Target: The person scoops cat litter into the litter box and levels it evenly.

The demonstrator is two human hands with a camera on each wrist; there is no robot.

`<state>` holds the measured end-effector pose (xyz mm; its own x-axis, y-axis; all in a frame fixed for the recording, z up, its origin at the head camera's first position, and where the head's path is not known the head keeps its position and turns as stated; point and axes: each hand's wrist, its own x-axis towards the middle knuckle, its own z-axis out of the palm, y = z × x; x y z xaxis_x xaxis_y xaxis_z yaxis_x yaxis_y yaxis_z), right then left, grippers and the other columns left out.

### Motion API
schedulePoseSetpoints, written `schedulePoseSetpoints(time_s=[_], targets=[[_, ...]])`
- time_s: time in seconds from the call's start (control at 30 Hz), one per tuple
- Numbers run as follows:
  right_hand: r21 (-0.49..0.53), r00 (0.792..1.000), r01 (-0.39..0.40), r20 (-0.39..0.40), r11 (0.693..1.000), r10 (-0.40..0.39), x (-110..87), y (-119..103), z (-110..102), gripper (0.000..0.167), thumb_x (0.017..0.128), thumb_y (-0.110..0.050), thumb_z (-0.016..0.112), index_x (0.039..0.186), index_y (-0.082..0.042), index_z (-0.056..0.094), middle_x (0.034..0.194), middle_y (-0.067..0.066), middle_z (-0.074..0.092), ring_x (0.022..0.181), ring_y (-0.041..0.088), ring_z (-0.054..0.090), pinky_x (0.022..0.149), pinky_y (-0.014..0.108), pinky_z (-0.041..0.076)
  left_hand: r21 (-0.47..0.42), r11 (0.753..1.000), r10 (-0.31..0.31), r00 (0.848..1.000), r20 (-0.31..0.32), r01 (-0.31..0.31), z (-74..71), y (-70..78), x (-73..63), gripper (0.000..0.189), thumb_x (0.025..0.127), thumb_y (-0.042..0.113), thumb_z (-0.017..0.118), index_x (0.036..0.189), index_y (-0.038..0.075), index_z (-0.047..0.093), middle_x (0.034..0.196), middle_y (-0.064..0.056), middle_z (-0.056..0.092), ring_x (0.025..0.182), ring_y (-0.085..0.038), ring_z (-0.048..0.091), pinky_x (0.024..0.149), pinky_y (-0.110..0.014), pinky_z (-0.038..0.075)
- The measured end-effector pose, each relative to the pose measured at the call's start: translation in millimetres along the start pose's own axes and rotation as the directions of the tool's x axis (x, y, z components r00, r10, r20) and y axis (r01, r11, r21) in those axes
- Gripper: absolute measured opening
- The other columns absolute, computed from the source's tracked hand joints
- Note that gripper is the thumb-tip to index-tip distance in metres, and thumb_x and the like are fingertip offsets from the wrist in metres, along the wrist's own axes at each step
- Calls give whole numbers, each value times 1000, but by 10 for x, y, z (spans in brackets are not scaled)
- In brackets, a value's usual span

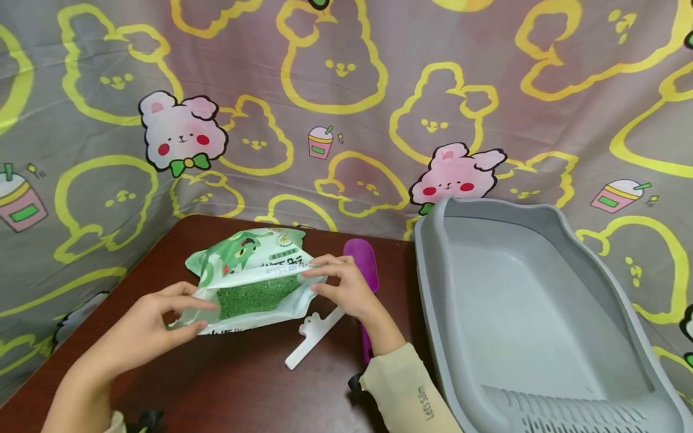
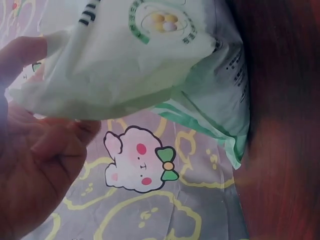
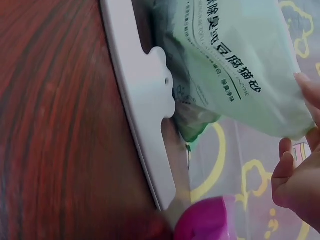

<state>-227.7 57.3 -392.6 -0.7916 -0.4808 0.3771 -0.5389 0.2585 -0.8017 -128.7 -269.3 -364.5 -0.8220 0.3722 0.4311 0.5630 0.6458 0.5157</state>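
At the mouth of an opened bag point(image 1: 249, 264), my left hand point(image 1: 157, 319) and right hand point(image 1: 346, 285) pinch opposite ends. Its film looks soft and slick; the green pellets point(image 1: 257, 296) likely weigh it down, favoring a hold beneath. It rests on the dark counter point(image 1: 243, 373), near a white clip point(image 1: 314, 338) and gray tray point(image 1: 430, 288), before a cartoon-print curtain point(image 1: 357, 135).

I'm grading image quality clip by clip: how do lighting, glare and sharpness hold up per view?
Head: brightly lit and mostly sharp, with a soft pale highlight on the grey tray's floor; left wrist: dimmer and hazy, the left hand shadowed, the bag's print soft; right wrist: the bag's large lettering readable, the white clip's outline fairly clear, reddish sheen on the tabletop.
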Motion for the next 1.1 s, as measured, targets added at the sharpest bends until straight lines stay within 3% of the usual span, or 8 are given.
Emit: schedulePoseSetpoints(time_s=[0.17,0.33,0.43,0.53,0.7,0.9,1.1], targets=[[62,1000,14,-8,998,-13,40,31,-10,24,86,-1,71,110,-1,75,113,15,70,116,22,52,109,40,26,-56,998,2,1000,10,-2,-13,-27,-4,35,80,-5,75,101,22,74,101,13,60,68,-1,48,55,-20,37],[-7,998,36,-45,999,-36,81,-32,41,17,86,-2,72,102,-2,77,101,13,69,108,20,45,98,41,26,-97,995,6,1000,16,-5,-3,-22,4,33,84,-7,70,106,17,75,99,11,57,71,-2,52,57,-20,40],[-88,995,-38,-91,995,30,106,-101,75,19,87,-5,73,106,-7,75,98,9,67,106,21,39,88,43,26,-108,994,7,1000,11,-6,1,-20,27,31,89,-6,65,107,17,75,96,10,56,70,-2,51,59,-21,40],[-193,984,-154,-117,969,133,125,-184,82,21,88,-11,74,108,-13,76,98,2,69,107,20,37,81,42,26,-112,994,9,1000,26,-6,0,-18,32,30,93,-5,61,109,15,74,98,10,56,75,-3,50,60,-21,40],[-292,978,-201,-121,935,173,162,-262,81,12,88,-14,74,99,-14,80,97,-2,74,107,18,41,82,42,30,-110,993,48,998,38,-43,-5,-32,26,32,93,-7,59,114,14,72,98,6,53,75,-2,49,61,-21,40],[-273,976,-172,-177,947,126,192,-216,111,9,88,-15,74,94,-13,80,97,-3,75,102,15,43,85,43,31,-89,991,100,995,-10,-101,7,-41,12,46,89,-14,60,122,16,70,92,8,49,69,-1,45,59,-19,38],[-257,960,-55,-278,965,-19,240,-153,148,7,84,-11,76,90,-9,79,93,1,76,93,18,48,84,38,36,-35,992,121,989,-88,-124,9,1,24,54,82,-22,59,119,16,71,86,11,44,60,2,37,55,-16,35]])
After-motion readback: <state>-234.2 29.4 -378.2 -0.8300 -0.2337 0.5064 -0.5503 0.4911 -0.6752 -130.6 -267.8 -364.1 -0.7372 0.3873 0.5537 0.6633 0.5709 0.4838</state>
